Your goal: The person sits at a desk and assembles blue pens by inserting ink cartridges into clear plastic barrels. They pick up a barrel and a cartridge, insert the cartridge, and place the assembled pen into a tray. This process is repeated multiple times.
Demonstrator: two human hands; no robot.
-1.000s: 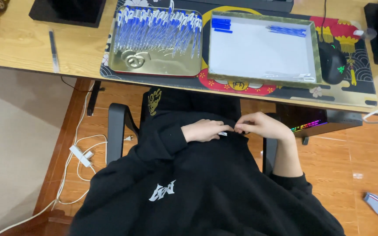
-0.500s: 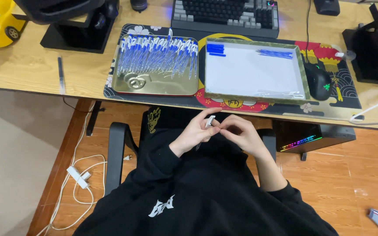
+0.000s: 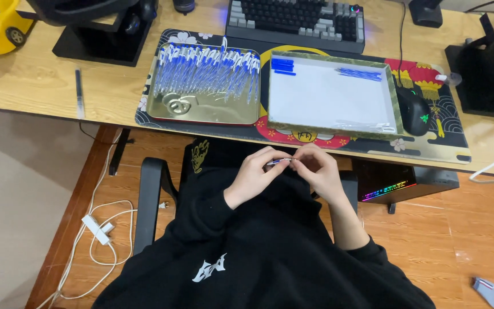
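Both hands meet over my lap, just below the desk edge. My left hand [image 3: 255,173] and my right hand [image 3: 315,170] pinch the two ends of a thin blue and white pen [image 3: 278,162] held level between the fingertips. On the desk above, a gold metal tray [image 3: 212,109] holds several blue and white pens lying side by side. Beside it, a white-bottomed tray [image 3: 327,97] holds a few blue caps at its far left corner and some thin blue refills at its far right.
A patterned desk mat [image 3: 430,143], a black mouse [image 3: 413,110] and a keyboard [image 3: 295,17] lie on the wooden desk. A lone pen [image 3: 79,91] lies left of the mat. A lit computer case [image 3: 390,186], floor cables and a power strip [image 3: 98,229] sit below.
The view tilted up, showing more of the desk. My hands rose from my lap toward the desk edge and closed together on the pen.
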